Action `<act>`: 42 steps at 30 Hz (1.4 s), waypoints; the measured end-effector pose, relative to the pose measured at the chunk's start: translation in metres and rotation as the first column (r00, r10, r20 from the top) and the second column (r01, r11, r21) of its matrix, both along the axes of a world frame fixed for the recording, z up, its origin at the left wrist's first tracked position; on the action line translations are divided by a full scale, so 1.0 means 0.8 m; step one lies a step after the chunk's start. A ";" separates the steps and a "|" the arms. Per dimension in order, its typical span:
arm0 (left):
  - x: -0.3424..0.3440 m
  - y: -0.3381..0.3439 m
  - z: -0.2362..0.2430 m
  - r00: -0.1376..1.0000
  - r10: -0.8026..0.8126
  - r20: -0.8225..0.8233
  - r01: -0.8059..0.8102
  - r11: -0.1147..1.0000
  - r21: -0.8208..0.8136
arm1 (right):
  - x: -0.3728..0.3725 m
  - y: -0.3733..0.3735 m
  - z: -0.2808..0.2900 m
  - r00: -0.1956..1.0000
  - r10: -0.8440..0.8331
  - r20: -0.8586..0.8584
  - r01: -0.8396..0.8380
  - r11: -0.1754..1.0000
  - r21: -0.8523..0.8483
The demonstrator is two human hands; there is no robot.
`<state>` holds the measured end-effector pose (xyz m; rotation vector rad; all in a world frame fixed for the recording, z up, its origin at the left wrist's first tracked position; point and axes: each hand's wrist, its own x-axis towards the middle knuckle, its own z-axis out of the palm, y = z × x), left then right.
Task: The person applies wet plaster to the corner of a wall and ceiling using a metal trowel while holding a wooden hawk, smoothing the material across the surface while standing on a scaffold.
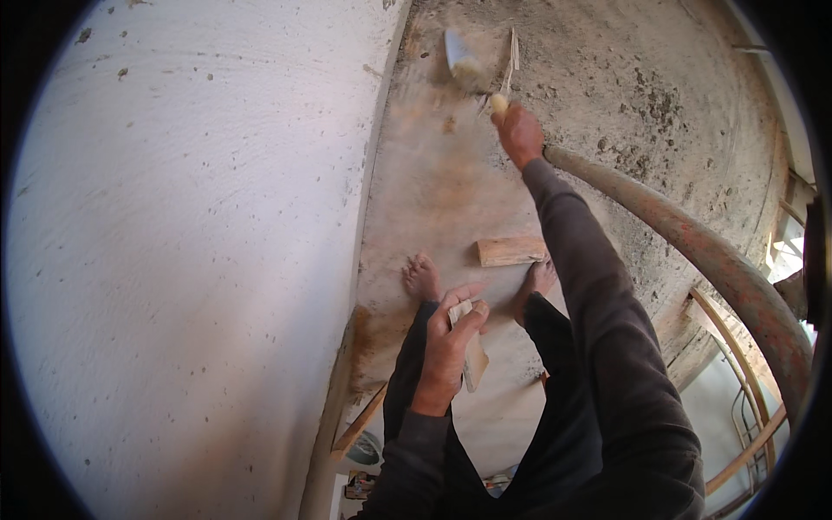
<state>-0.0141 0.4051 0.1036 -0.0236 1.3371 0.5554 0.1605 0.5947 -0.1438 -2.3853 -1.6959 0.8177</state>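
Note:
My right hand (520,134) is stretched far forward, closed round the pale handle of a trowel (459,56). The metal blade is smeared by motion and points up and left, with some pale stuff near its base. A thin splintered strip of wood (512,54) stands out beside the blade. Nearer my body, my left hand (446,360) grips a small, flat, pale piece of wood (474,360), the thumb on top and a finger stretched past it. Between my feet and the right forearm lies a wooden block (510,251), close to my right toes.
A white, pitted wall (191,243) rises along the left. The dusty floor (442,191) has dark crumbs (659,108) at the far right. A thick, red-flecked pole (693,234) runs from beside my right wrist to the right edge. Wooden strips (737,334) stand at the lower right.

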 end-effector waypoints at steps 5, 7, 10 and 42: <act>0.007 -0.001 -0.001 0.999 0.029 0.025 -0.030 1.000 0.007 | 0.048 0.068 -0.014 0.960 -0.247 -0.131 0.246 0.969 -0.021; 0.001 0.003 0.002 0.999 0.046 -0.015 -0.046 0.999 0.015 | 0.009 0.048 -0.017 0.979 -0.149 -0.138 0.157 0.986 0.050; 0.000 0.002 -0.002 1.000 0.020 -0.001 -0.020 1.000 0.021 | -0.029 0.047 -0.014 0.988 -0.019 -0.151 0.022 1.000 0.015; -0.007 0.007 0.005 0.999 0.050 -0.008 -0.049 0.998 0.043 | 0.041 0.085 0.007 0.657 -0.447 -0.607 0.508 0.858 -0.082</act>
